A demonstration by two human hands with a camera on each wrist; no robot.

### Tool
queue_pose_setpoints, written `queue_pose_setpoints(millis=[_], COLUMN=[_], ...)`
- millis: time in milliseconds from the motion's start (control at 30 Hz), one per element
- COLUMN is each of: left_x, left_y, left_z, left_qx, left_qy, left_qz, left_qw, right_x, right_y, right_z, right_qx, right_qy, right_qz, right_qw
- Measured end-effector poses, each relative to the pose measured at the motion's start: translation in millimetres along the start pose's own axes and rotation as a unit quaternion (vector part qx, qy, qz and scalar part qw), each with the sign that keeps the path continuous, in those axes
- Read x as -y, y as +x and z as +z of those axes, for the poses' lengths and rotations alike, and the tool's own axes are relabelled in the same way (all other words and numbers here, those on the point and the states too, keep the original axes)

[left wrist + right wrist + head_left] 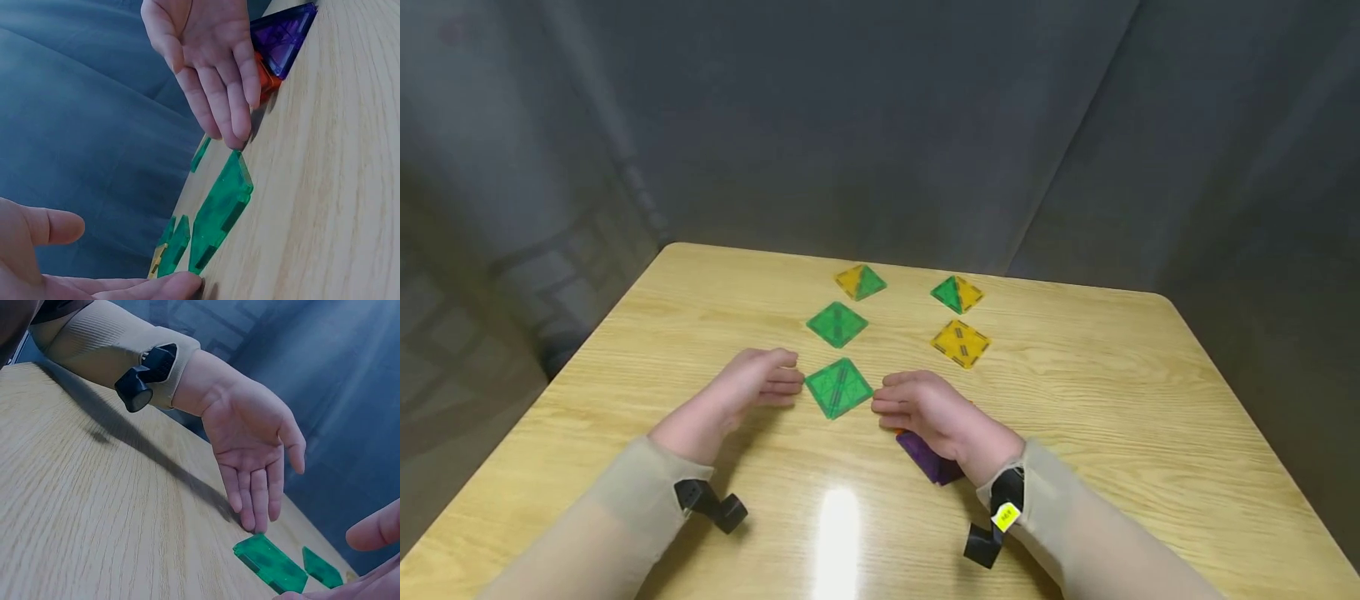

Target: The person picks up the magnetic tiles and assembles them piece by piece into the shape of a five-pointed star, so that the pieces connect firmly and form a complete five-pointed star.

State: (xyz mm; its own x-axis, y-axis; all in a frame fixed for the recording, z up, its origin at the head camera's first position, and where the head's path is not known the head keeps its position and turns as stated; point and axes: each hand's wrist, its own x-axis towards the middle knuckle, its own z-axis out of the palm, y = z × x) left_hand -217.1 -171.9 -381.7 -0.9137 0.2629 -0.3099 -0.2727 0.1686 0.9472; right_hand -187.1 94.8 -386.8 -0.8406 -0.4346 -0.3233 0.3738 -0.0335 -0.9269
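Observation:
A translucent green magnetic tile lies on the table as a diamond with a band across its middle. On its left side is my left hand, fingers straight, fingertips right at the tile's corner. My right hand faces it from the opposite corner, palm inward and fingers extended. Both palms show across the wrist views, with the thumbs held apart from the fingers. Neither hand grips anything. Partly hidden behind the right hand are purple triangular tiles standing tilted beside an orange piece.
Farther back lie another green diamond, a yellow diamond, and two half-green, half-yellow diamonds, one on the left and one on the right. The wooden table ends at a dark curtain.

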Motion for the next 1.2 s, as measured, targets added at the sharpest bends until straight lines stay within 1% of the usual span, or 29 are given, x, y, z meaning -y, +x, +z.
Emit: queue_pose_setpoints(millis=[67, 167, 333, 433, 600, 733, 900, 1067, 1200], left_x=[1.9, 5.9, 14.1, 18.4, 23.6, 25.8, 25.5, 21.5, 16.6], left_y=[0.8, 3.9, 10.9, 14.0, 17.4, 18.6, 15.8, 9.8, 3.7], left_z=[-1.4, -2.1, 2.0, 6.4, 12.1, 12.9, 10.4, 8.5, 10.3], left_qx=[-0.002, -0.015, -0.032, -0.034, -0.029, -0.03, -0.029, -0.035, -0.041], left_qy=[-0.001, 0.003, 0.003, 0.014, 0.039, 0.043, 0.023, -0.006, -0.048], left_qz=[0.002, 0.002, 0.006, 0.009, 0.003, -0.002, 0.002, 0.009, 0.018], left_qw=[1.0, 0.9999, 0.9995, 0.9993, 0.9988, 0.9986, 0.9993, 0.9993, 0.9978], right_x=[-1, -1, -2, -4, -6, -7, -8, -7, -6], right_y=[0.9, 1.4, 1.2, 1.2, 1.8, 3.3, 4.7, 5.4, 5.0], right_z=[0, 1, 1, 1, 2, 2, 4, 7, 6], right_qx=[-0.001, -0.006, -0.013, -0.01, -0.004, -0.01, -0.022, -0.037, -0.041], right_qy=[0.002, 0.006, 0.019, 0.026, 0.033, 0.039, 0.056, 0.086, 0.108], right_qz=[0.0, 0.0, 0.005, 0.006, 0.003, 0.003, 0.003, -0.011, -0.026], right_qw=[1.0, 1.0, 0.9997, 0.9996, 0.9994, 0.9992, 0.9982, 0.9955, 0.993])
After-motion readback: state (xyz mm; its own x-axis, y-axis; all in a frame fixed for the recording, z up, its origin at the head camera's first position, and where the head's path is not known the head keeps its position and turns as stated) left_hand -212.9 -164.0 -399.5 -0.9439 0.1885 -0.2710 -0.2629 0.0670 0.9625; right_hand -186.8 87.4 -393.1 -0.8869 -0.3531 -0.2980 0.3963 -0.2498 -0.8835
